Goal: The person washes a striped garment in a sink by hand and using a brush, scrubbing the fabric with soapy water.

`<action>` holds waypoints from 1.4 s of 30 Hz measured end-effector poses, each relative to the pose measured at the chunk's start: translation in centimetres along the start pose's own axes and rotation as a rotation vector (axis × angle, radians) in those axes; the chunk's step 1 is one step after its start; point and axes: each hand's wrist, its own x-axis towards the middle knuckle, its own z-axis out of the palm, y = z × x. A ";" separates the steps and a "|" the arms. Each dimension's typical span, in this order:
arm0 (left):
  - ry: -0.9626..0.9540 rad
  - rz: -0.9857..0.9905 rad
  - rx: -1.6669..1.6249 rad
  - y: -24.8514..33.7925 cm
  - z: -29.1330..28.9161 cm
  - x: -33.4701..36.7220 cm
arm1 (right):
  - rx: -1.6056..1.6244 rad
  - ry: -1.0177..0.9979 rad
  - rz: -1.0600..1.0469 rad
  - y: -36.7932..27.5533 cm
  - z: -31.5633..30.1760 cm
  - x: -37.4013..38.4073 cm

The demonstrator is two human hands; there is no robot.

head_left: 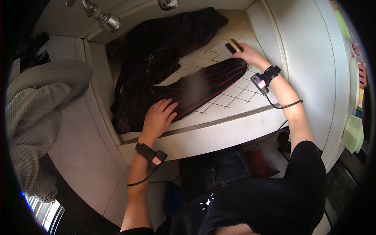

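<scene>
Red-striped black garment [156,66], rumpled; left fingers [170,108] apart, right fingers [239,55] around brush [234,44]

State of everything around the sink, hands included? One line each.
Left hand: open, fingers spread on the garment.
Right hand: closed around the brush.
Brush: gripped, near the garment's far-right end.
Striped garment: in the sink, bunched at back, one section stretched rightward; wetness unclear.
Tap: no flow visible.
Grey cloth: draped over the left ledge.
</scene>
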 end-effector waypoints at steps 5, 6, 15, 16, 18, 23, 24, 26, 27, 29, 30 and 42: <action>-0.150 -0.105 0.049 -1.0 1.9 -0.4 | -0.543 -0.142 -0.091 -0.4 2.9 -4.2; -0.169 -0.128 0.047 -1.2 2.2 -0.4 | -0.615 -0.121 -0.109 -0.4 3.2 -4.5; -0.172 -0.231 0.109 -0.8 4.9 0.8 | -0.544 0.197 -0.013 -0.7 3.0 1.9; -0.163 -0.238 0.114 -0.8 5.0 0.8 | -0.508 0.174 0.056 -0.6 3.2 2.2; -0.158 -0.227 0.110 -0.8 5.2 0.7 | -0.405 0.255 0.105 -0.2 3.4 2.1; -0.167 -0.232 0.091 -1.1 5.4 0.6 | -0.229 0.076 0.016 1.1 0.0 0.6; -0.173 -0.235 0.082 -1.1 5.3 0.6 | -0.032 0.102 0.065 1.3 -1.3 0.1; -0.205 -0.251 0.071 -1.0 5.2 0.6 | 0.205 0.103 0.019 1.6 -3.3 -0.6; -0.215 -0.257 0.072 -1.0 5.1 0.6 | -0.060 -0.101 0.145 1.7 -3.6 -1.1; -0.236 -0.261 0.070 -0.9 5.1 1.0 | -0.563 -0.192 0.137 1.4 -3.9 -1.9; -0.256 -0.267 0.071 -0.9 4.9 1.0 | -0.581 -0.185 0.102 0.9 -3.9 -2.0; -0.376 -0.274 0.116 -0.9 4.4 1.6 | -0.750 -0.241 -0.106 -6.4 5.6 -4.8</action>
